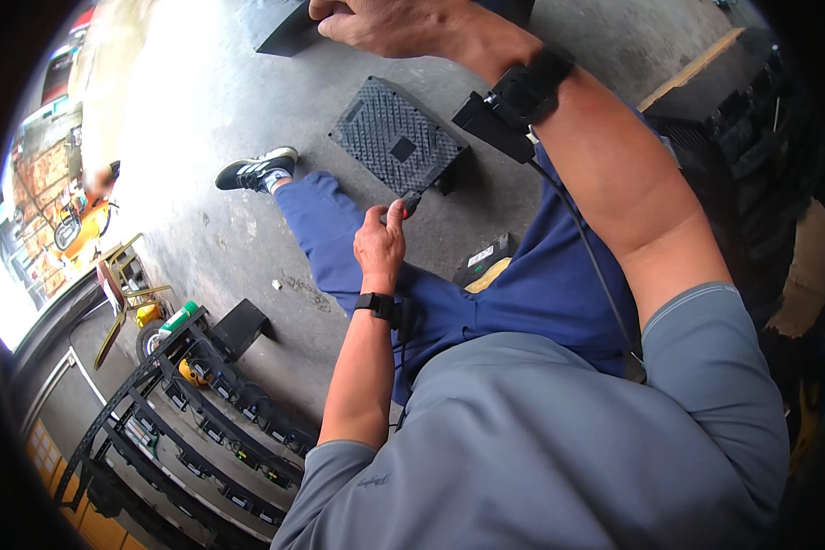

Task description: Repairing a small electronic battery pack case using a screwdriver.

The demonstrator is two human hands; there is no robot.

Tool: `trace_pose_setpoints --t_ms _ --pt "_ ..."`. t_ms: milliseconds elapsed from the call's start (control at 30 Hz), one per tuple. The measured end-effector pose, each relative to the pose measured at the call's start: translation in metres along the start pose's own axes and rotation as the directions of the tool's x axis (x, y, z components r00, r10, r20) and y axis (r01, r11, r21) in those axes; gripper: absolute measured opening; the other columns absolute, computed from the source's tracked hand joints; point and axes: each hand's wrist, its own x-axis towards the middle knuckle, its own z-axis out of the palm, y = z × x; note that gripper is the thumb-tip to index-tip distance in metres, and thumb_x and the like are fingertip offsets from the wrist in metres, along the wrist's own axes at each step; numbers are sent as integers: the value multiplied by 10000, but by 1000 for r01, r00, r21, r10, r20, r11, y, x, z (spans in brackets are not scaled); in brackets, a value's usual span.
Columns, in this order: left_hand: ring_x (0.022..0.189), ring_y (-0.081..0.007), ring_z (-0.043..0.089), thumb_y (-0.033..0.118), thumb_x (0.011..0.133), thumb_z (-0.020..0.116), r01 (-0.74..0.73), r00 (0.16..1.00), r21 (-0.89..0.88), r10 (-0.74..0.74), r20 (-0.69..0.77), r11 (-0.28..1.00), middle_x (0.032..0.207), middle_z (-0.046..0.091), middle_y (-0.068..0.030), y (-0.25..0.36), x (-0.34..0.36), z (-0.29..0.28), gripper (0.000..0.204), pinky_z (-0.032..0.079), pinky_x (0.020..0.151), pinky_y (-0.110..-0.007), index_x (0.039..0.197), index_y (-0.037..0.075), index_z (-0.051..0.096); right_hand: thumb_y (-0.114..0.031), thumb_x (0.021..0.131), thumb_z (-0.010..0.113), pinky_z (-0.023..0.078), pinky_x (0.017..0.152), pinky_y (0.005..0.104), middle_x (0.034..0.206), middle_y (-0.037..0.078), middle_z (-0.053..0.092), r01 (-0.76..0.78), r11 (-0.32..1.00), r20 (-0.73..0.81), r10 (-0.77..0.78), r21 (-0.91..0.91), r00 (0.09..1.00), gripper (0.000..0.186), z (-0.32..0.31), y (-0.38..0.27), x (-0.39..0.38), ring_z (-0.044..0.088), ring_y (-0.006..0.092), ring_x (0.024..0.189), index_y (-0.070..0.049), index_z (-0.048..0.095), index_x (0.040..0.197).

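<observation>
My left hand pinches a small dark part at the near corner of a black ribbed square panel that lies on the concrete floor. My right hand reaches far forward at the top of the view, fingers curled on the edge of a dark flat slab. Both wrists carry black bands, and a cable runs down my right forearm. I sit on the floor in blue trousers with my left leg stretched out, ending in a black and white shoe.
A small black box with a label sits by my thigh. A black block lies on the floor at left. Dark racks with small units fill the lower left. A large black tyre stands at right.
</observation>
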Motion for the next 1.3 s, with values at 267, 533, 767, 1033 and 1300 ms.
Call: trace_pose_setpoints --t_ms 267,533,767,1033,1300 --pt "828 -321 702 368 904 724 -395 882 111 410 -231 912 834 718 -128 1 3 7 452 536 791 -440 1233 67 652 -159 873 607 558 791 440 927 257 704 -32 999 -4 32 -10 999 203 -3 5 -7 707 384 893 8 688 955" --pt "1015 -347 656 393 823 780 -3 996 21 1 88 1000 1078 676 -162 -12 13 15 577 522 884 -458 1309 135 606 -158 873 609 555 831 432 964 254 710 -83 997 13 83 -3 996 217 -5 12 -9 704 380 925 8 699 979" --pt "948 -385 684 442 908 685 -203 977 76 208 -57 976 999 720 -158 5 0 -4 467 535 847 -478 1242 116 664 -169 888 609 553 843 436 980 254 710 -129 991 71 130 -19 989 237 -10 -2 -7 702 382 939 9 690 1020" --pt "936 -384 686 450 885 702 -136 990 -18 137 42 990 976 722 -143 -5 15 15 520 534 852 -478 1268 102 651 -161 888 610 551 841 432 989 257 706 -197 980 100 195 13 976 224 -12 -1 -6 699 379 935 10 678 1017" --pt "914 -367 702 522 885 689 -75 995 34 72 66 997 924 728 -150 9 10 -10 607 535 824 -482 1296 78 634 -155 875 614 550 834 439 972 248 709 -105 994 51 106 -29 993 220 -4 3 -2 700 383 929 6 688 1006"
